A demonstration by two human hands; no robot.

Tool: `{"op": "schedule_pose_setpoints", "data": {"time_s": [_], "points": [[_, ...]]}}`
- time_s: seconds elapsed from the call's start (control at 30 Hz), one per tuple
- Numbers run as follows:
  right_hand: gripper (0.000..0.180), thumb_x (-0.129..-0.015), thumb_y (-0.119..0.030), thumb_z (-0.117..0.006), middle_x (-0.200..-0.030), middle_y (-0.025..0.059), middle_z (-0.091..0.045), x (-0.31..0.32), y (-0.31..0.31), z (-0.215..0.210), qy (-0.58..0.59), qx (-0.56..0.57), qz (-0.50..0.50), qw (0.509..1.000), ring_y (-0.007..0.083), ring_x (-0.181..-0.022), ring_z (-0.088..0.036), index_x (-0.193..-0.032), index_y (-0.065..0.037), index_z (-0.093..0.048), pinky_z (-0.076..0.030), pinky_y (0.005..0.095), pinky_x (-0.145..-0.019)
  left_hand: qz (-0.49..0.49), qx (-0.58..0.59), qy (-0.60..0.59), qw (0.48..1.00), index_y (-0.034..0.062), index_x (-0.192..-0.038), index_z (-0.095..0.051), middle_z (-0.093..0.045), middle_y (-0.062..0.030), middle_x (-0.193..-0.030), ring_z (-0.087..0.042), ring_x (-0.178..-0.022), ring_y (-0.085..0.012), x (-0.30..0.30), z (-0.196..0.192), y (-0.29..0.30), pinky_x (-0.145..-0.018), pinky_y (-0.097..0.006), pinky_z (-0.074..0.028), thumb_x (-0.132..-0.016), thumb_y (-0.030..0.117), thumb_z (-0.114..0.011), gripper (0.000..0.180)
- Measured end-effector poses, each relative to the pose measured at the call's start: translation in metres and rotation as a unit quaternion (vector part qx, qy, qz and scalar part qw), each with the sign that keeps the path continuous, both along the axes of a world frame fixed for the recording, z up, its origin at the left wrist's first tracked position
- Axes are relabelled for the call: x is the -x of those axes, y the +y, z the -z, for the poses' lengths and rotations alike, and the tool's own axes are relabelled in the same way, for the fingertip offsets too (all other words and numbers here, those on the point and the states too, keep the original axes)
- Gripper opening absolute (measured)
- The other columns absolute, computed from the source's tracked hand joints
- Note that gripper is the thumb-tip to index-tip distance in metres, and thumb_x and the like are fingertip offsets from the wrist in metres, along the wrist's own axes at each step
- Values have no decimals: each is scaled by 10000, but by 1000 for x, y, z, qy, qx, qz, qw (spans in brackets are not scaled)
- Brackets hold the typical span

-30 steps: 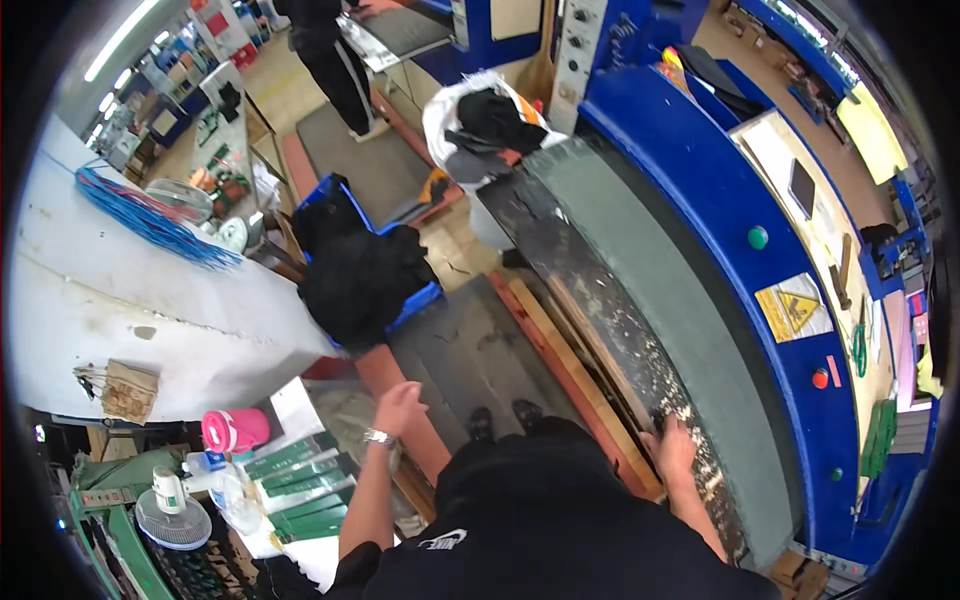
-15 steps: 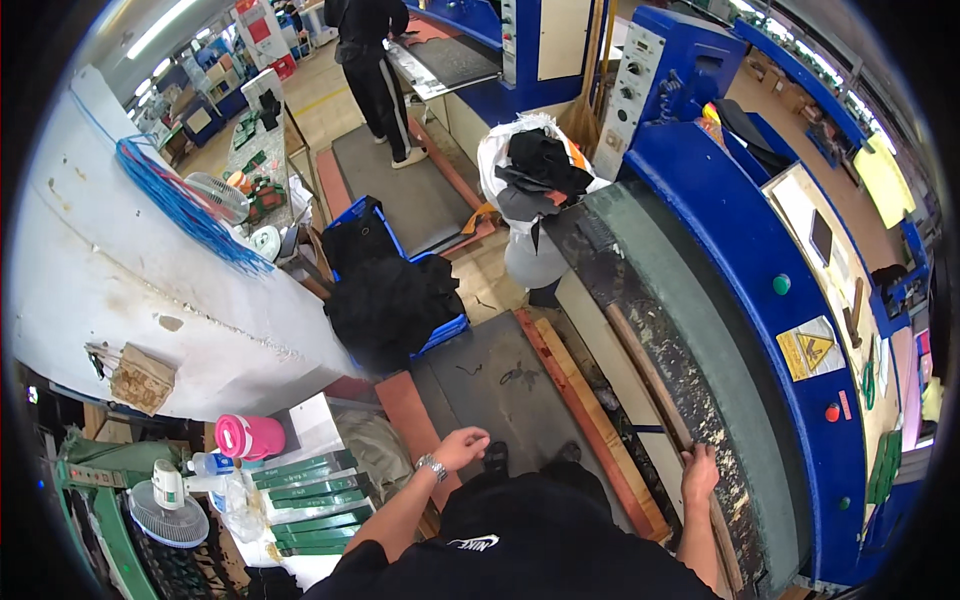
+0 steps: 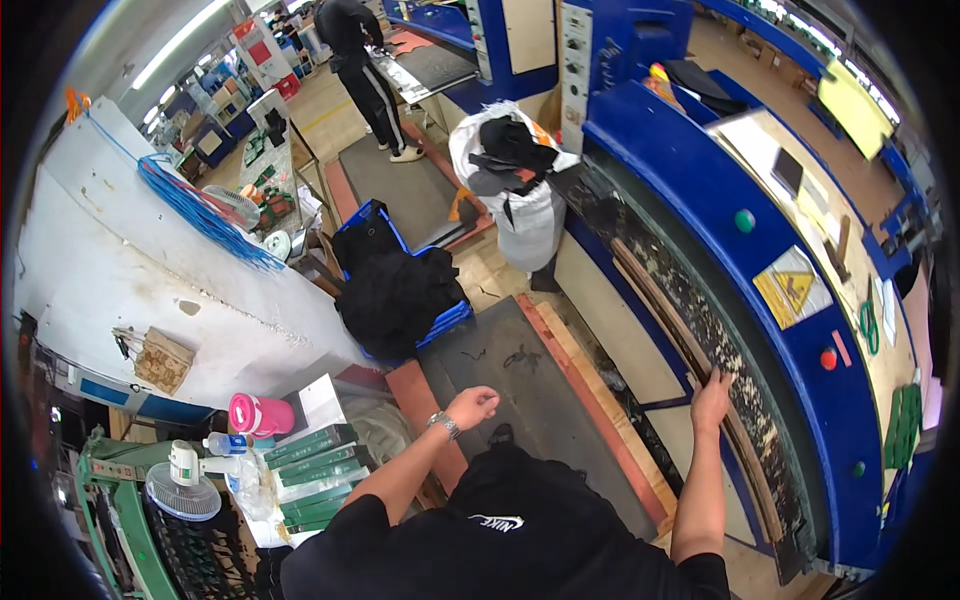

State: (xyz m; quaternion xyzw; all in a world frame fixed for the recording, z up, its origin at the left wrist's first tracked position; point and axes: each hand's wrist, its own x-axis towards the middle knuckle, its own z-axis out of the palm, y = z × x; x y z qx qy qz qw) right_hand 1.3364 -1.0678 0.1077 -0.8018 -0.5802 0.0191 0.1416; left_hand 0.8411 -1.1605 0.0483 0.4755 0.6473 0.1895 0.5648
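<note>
My right hand (image 3: 711, 398) grips a long brown wooden bar (image 3: 660, 315) along the near edge of a blue machine (image 3: 690, 180). The fingers lie over the bar and the thumb is on its near side. Behind it runs the machine's dark, worn bed (image 3: 690, 290), flecked with pale bits. My left hand (image 3: 472, 405), a metal watch at its wrist, hangs over the grey floor mat (image 3: 500, 350). Its fingers are loosely curled, with nothing visible in them.
Black cloth (image 3: 400, 300) overflows a blue crate (image 3: 375, 215) ahead. A stuffed white sack (image 3: 530, 225) stands by the machine. Green strips (image 3: 315, 470), a pink jug (image 3: 262, 414) and a fan (image 3: 183, 490) are at left. Scissors (image 3: 868, 325) lie at right; a person (image 3: 370, 85) works beyond.
The view has shifted. My right hand stays on the wooden bar and sits farther forward. Less of the green pad shows under the blue machine. My left hand remains curled over the mat.
</note>
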Motion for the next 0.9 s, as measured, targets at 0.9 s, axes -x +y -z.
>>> {"op": "schedule_pose_setpoints", "data": {"time_s": [0.9], "points": [[260, -843, -217, -674, -1064, 206, -719, 142, -612, 73, 330, 375, 628, 597, 341, -1015, -704, -1005, -25, -741, -580, 443, -847, 688, 160, -26, 707, 9, -1198, -616, -688, -33, -891, -652, -828, -102, -444, -6, 29, -785, -259, -536, -1012, 209, -604, 274]]}}
